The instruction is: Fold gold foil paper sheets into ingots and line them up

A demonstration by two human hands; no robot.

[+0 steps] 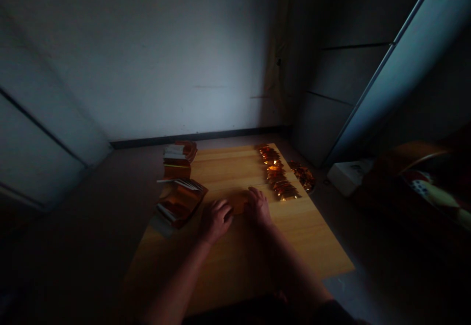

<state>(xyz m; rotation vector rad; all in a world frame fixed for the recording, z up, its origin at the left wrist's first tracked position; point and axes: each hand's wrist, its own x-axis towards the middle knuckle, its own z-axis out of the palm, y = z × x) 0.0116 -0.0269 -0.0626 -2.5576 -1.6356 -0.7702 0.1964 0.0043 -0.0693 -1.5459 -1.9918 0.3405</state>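
Seen from above in dim light, a pale, rectangular wooden table (228,165) is laid out like a clock face. Near its middle lies a small, flat, orange-brown piece (239,203) (blurred, its material unclear), between two bare hands. The left hand (217,218), at its nine o'clock side, has half-curled fingers; the right hand (258,206), at three, is bent more loosely. Both meet the edges, probably to steady it from opposite sides, though whether either pinches or merely presses, I cannot tell. At ten o'clock sit brown, folded bundles with white sheets (180,202); at two, a row of shiny, copper-coloured, crinkled packets (275,175) overlaps along the edge. Each group seems placed within easy reach of the nearer hand.
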